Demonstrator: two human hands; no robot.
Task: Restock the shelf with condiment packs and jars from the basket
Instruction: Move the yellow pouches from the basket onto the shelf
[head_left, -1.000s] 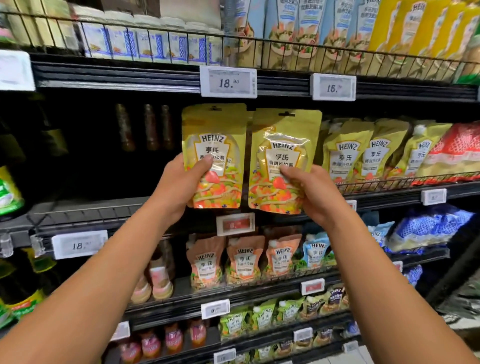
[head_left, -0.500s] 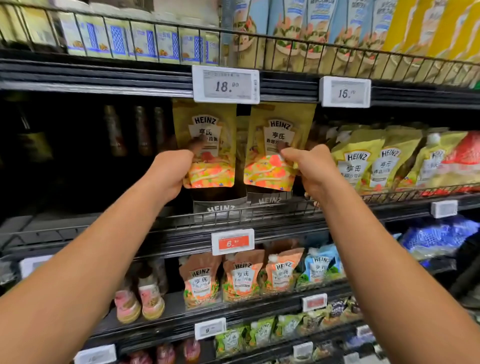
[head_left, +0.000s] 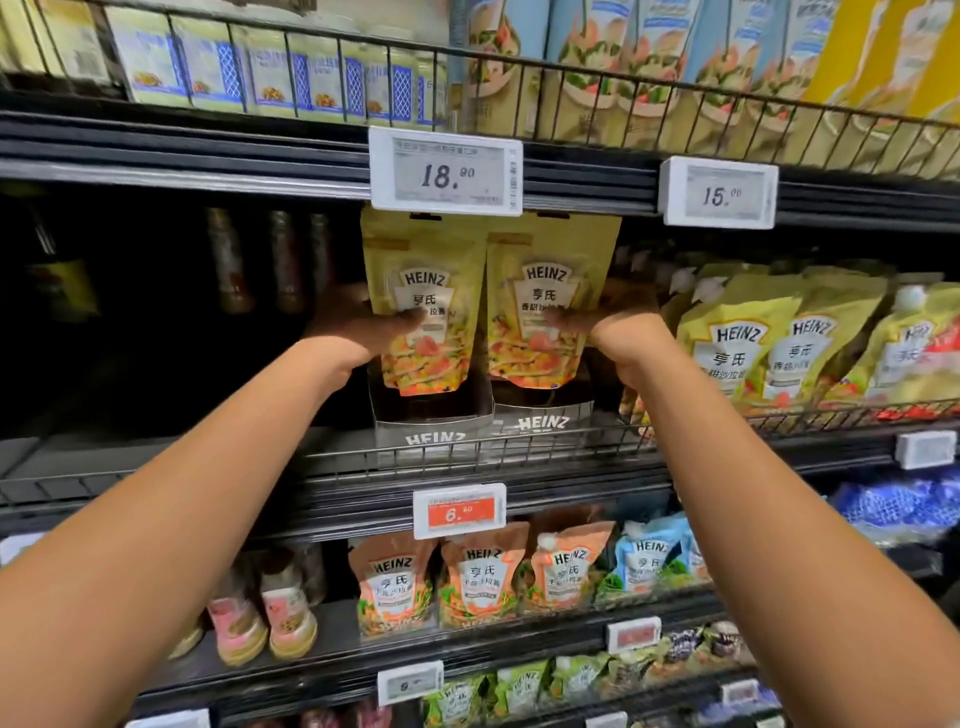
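Left hand (head_left: 358, 325): the left pouch (head_left: 431, 280) is gripped at its left edge, thumb laid across the front, fingers hidden behind.
Right hand (head_left: 621, 332): the right pouch (head_left: 550, 270) is pinched at its right edge, thumb on the front, fingers curled behind.
Held packs: both yellow Heinz packs are kept upright, edges touching, just under the 18.90 price tag (head_left: 445, 171).
Below: two Heinz trays (head_left: 435, 426) are set on the shelf (head_left: 156, 457) directly beneath; whether the packs rest inside cannot be told.
Right side: matching yellow pouches (head_left: 737, 348) are leaned behind the wire rail (head_left: 831, 415).
Back: dark bottles (head_left: 228, 260) are seen in shadow, left.
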